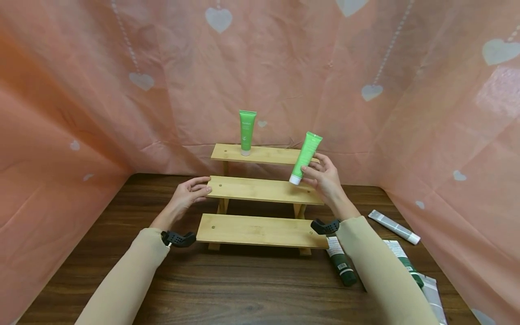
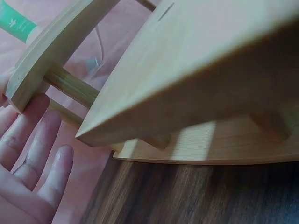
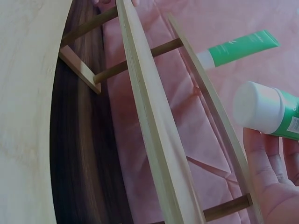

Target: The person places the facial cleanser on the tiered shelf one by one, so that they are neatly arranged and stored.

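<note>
My right hand (image 1: 321, 176) grips a light green squeeze tube (image 1: 307, 151) above the right part of the middle shelf. The tube leans, its white cap (image 3: 259, 107) pointing down and left. My left hand (image 1: 188, 196) touches the left end of the wooden three-tier display stand's middle shelf (image 1: 264, 189). In the left wrist view its fingers (image 2: 35, 156) look mostly straight and spread. A second green tube (image 1: 247, 131) stands upright, cap down, on the left part of the top shelf (image 1: 276, 155).
The bottom shelf (image 1: 260, 230) is nearest me. Right of the stand, a dark green tube (image 1: 341, 262), another green-and-white tube (image 1: 406, 262) and silver-grey tubes (image 1: 394, 226) lie on the dark wooden table (image 1: 227, 289). Pink heart-patterned cloth (image 1: 195, 90) surrounds it.
</note>
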`<state>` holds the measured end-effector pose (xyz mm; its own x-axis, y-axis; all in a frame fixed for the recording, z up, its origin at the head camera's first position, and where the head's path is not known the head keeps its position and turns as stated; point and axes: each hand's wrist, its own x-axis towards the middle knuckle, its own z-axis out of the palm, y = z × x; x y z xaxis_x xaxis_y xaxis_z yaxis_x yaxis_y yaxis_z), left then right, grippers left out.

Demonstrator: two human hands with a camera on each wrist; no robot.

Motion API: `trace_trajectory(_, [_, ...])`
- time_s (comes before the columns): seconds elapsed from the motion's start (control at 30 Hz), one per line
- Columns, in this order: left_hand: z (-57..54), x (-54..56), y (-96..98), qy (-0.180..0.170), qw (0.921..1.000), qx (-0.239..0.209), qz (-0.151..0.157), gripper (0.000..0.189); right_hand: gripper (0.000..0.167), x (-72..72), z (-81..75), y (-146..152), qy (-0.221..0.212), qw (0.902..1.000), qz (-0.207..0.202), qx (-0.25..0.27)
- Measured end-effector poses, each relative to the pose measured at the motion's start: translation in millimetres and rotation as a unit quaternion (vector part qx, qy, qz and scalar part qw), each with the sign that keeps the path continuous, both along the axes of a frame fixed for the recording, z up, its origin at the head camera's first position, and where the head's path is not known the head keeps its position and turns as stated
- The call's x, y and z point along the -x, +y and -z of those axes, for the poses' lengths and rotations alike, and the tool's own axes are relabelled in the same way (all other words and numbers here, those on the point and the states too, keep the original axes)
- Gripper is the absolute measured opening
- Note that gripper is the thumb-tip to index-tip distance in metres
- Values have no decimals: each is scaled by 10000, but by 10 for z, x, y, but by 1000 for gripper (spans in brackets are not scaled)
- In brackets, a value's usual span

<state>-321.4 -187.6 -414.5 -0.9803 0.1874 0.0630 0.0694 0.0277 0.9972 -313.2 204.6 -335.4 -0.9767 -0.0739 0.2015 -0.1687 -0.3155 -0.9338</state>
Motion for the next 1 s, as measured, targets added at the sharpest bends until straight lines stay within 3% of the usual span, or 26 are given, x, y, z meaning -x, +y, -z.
trace_trajectory(0.33, [-17,8,11,-6,10000,-1,-33,56,55,180,-72,-148,-14,9999,113,-68])
trace_trajectory(0.63, [-24,10,69,32,9999,-86,-74,53,55,339,-209,-217,274,9993,218,-153])
trace_trajectory(1.0, [-22,55,96,28,9999,-86,-126,52,53,575,-257,-355,157,9985,514,-101])
